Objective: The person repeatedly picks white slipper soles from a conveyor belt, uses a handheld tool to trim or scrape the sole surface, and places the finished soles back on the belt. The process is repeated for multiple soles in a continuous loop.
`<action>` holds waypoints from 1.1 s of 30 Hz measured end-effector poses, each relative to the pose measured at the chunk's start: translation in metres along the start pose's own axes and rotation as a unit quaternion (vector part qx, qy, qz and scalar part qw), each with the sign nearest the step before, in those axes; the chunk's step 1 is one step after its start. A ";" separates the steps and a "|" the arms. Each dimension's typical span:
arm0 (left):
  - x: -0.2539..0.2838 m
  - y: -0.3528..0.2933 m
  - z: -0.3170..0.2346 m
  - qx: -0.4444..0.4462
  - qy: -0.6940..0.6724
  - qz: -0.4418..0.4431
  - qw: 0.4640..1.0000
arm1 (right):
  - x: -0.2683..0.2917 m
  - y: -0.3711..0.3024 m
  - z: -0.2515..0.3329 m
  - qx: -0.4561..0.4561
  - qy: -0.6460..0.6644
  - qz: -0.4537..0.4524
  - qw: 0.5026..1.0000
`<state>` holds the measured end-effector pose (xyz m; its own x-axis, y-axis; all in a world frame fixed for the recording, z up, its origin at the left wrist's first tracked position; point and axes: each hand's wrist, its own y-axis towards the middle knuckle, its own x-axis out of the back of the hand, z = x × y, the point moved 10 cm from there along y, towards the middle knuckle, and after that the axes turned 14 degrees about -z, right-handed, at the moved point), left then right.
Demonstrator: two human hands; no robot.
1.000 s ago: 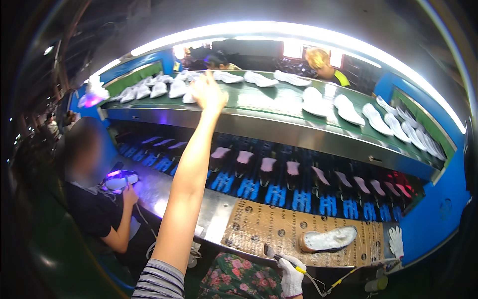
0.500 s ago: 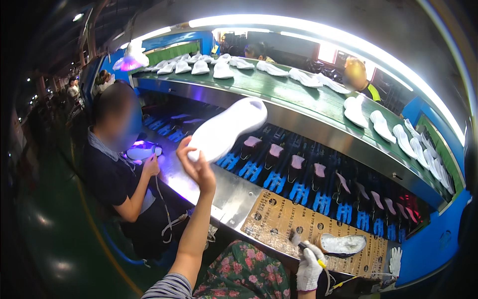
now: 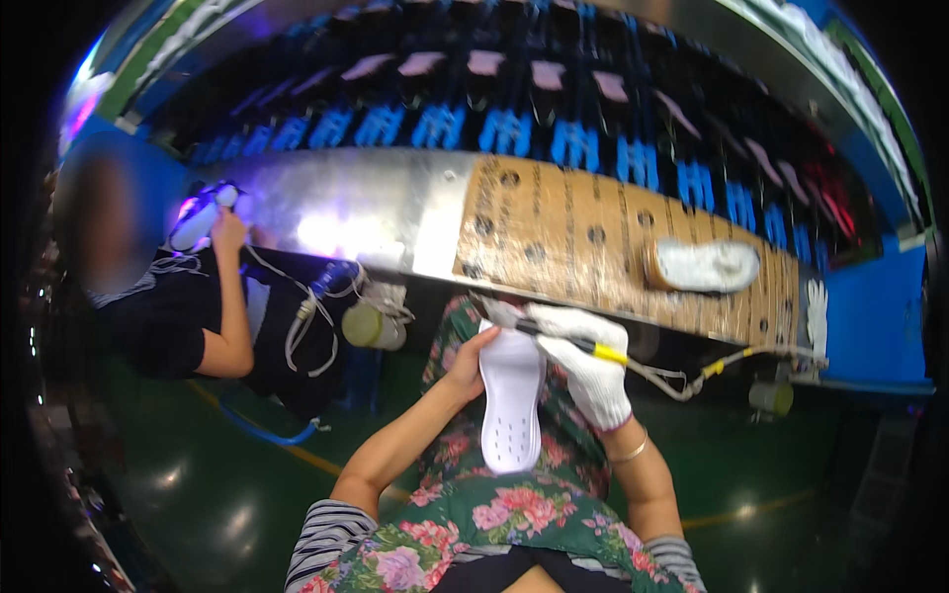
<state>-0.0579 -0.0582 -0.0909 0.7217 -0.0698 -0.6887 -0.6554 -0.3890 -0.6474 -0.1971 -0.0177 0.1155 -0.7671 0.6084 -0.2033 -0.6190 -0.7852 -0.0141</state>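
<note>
Glossy green floor (image 3: 247, 474) shows in the lower part of the view, throwing back small spots of light. Reckoning from the white sole (image 3: 512, 405), a smooth sheet-metal bench (image 3: 376, 193) lies toward eleven o'clock, with a printed cardboard sheet (image 3: 554, 217), shiny in places, at one. Beyond, toward twelve, runs a row of blue clamps (image 3: 504, 133) below dark forms with flat pink tops.

Long, rounded and waisted at the middle, the sole lies over the lap against a floral apron (image 3: 524, 509), small slots dotting its near end. At ten o'clock the bare left hand (image 3: 467, 368) grips its edge, thumb uppermost; the other fingers are mostly hidden. At two o'clock the right hand (image 3: 591, 371), in a white knitted glove, is closed around a slim dark brush (image 3: 524, 324). Its blurred head is at the sole's twelve-o'clock end; whether they touch I cannot tell.

On the cardboard, toward two, rests a pale shoe piece (image 3: 702, 267) with a tan rim; a spare white glove (image 3: 817, 316) hangs farther out.
</note>
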 end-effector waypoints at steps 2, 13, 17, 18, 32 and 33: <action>-0.021 -0.027 0.024 0.029 -0.028 0.065 0.997 | 0.006 0.005 0.001 0.027 -0.033 -0.001 0.999; -0.076 -0.045 0.002 0.070 -0.132 0.085 0.985 | -0.012 0.011 0.037 0.267 -0.217 0.042 0.938; -0.076 -0.033 -0.011 -0.035 -0.062 0.008 0.997 | -0.026 0.012 0.052 0.423 -0.288 0.031 0.858; -0.076 -0.032 -0.015 -0.071 -0.038 -0.004 0.997 | -0.031 0.010 0.051 0.458 -0.314 0.031 0.831; -0.059 -0.027 -0.027 -0.204 0.096 -0.015 0.974 | -0.033 -0.004 0.044 0.407 -0.262 0.027 0.875; -0.051 -0.022 -0.026 -0.196 0.100 -0.004 0.976 | -0.043 -0.013 0.035 0.428 -0.278 0.039 0.859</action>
<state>-0.0741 -0.0696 -0.0331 0.7810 -0.2274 -0.5816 -0.5425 -0.7083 -0.4516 -0.1625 -0.0296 0.1588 -0.6262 0.7052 0.3325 -0.2765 -0.5996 0.7510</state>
